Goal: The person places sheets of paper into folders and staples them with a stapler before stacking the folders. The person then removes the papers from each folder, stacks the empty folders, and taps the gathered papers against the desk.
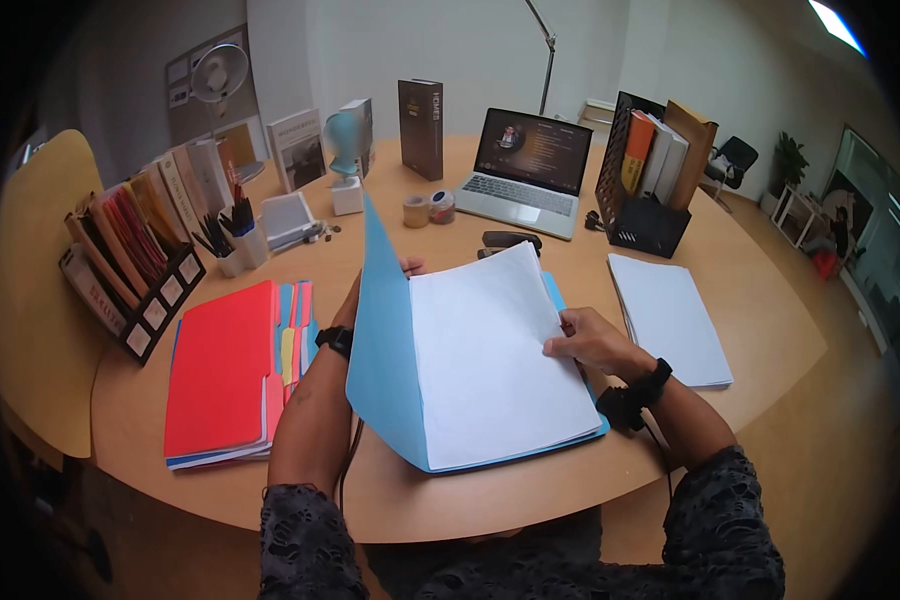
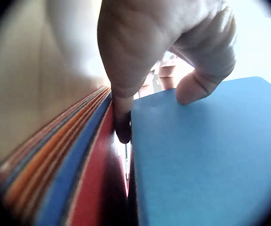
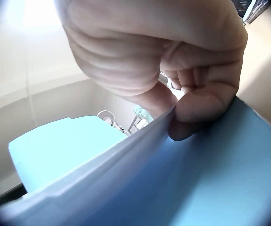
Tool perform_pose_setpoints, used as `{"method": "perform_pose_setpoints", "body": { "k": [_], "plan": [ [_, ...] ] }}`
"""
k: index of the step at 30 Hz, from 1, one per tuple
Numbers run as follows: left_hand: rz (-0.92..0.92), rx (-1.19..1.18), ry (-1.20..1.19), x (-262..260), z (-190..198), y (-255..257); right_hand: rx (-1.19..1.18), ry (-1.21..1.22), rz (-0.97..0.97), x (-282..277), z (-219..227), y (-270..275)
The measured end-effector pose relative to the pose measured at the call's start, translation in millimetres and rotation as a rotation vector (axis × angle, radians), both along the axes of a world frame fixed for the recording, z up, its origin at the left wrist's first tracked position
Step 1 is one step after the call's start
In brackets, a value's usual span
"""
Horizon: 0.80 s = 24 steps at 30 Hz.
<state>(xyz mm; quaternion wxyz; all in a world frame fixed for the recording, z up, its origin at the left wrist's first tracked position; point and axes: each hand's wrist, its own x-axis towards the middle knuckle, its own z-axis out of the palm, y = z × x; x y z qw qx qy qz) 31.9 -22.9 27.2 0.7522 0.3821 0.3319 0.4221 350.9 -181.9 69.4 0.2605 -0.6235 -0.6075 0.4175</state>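
Note:
A blue folder (image 1: 385, 330) stands half unfolded at the table's middle, its left cover raised, with a stack of white paper (image 1: 495, 360) lying on its right side. My right hand (image 1: 602, 342) pinches the right edge of the paper between thumb and fingers; the right wrist view shows those sheets (image 3: 126, 155) lifted off the blue cover (image 3: 229, 174). Mostly behind the raised cover is my left hand (image 1: 410, 267). In the left wrist view, that hand (image 2: 168, 52) grips the edge of the blue cover (image 2: 206, 155), thumb on one face.
Red folders (image 1: 220, 370) with coloured tabs lie left, and a white paper stack (image 1: 670, 315) lies right. Behind are a laptop (image 1: 530, 160), tape rolls (image 1: 416, 211), a black stapler (image 1: 511, 241), a pen holder (image 1: 245, 250), a file rack (image 1: 645, 225) and upright books (image 1: 422, 130).

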Motion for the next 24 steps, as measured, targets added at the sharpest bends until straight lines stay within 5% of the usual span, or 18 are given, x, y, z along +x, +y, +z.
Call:
{"method": "perform_pose_setpoints", "body": {
  "k": [15,19,21,24],
  "plan": [
    [0.03,0.015,-0.024,-1,-20,16,0.136,-0.187,0.062,-1,-3,3],
    [0.065,0.021,-0.079,3,8,-21,0.114,-0.22,0.014,1,-3,9],
    [0.093,0.207,-0.153,5,10,-31,0.094,-0.217,0.013,2,-4,11],
    [0.0,0.05,-0.03,-2,7,-5,0.143,-0.155,0.005,0,-5,10]
  ]
}}
